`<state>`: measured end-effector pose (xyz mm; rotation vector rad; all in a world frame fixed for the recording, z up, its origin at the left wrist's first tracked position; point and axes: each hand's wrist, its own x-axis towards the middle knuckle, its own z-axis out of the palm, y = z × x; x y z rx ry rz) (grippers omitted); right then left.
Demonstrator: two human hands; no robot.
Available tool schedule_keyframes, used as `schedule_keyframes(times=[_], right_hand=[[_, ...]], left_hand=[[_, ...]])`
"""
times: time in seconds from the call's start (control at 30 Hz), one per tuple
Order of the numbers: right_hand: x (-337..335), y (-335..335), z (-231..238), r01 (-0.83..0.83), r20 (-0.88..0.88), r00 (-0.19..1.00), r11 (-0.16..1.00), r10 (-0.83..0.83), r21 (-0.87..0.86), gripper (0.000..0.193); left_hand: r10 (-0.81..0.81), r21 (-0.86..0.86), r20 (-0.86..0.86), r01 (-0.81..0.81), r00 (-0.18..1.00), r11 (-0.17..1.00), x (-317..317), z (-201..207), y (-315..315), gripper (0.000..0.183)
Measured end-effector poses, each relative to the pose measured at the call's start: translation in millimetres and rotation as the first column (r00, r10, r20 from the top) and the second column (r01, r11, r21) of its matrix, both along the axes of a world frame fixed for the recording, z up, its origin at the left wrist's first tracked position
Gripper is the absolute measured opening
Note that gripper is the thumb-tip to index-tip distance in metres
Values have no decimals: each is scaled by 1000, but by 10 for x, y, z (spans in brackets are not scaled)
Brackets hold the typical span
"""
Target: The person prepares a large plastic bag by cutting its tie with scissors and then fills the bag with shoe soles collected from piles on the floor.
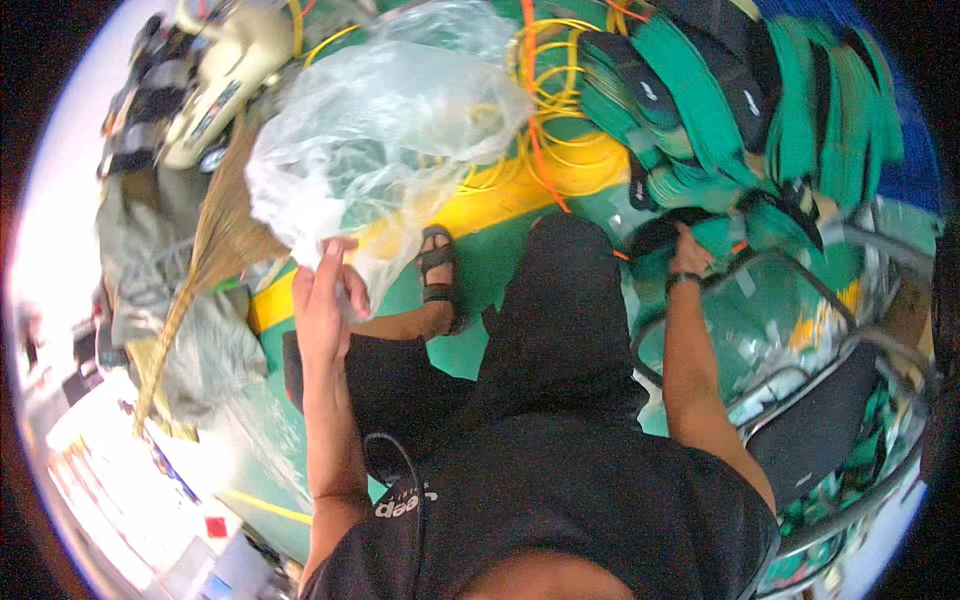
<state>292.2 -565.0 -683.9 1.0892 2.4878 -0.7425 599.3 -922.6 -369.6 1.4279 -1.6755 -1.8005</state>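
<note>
My left hand (pixel 332 285) is closed on the gathered edge of a large clear plastic bag (pixel 390 110). The bag billows up and away over the floor. At the right, my right hand (pixel 690 250) is closed at a green bundle with a black end (pixel 655 235), low beside a metal frame; its fingers are partly hidden. Just beyond that hand lies a heap of flat green bundles (pixel 795 100) with black parts. Motion blurs the finer detail.
Coils of yellow cable (pixel 570 70) and an orange cord (pixel 535 120) lie ahead on a green floor with a yellow stripe. A straw broom (pixel 225 215) and a beige machine (pixel 225 75) are at the left. Curved metal tubing (pixel 815 285) stands close on the right.
</note>
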Motion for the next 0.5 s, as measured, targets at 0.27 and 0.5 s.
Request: schedule_keyframes(times=[0.27,0.5], right_hand=[[487,-1114,1833,-614,-810,539,552,-230,-565,96],[1176,-2467,2587,-801,-718,-312,-579,622,-153,98]], left_hand=[[126,-38,-52,-128,991,991,69,-98,113,50],[-151,-212,-34,140,988,967,185,263,350,57]])
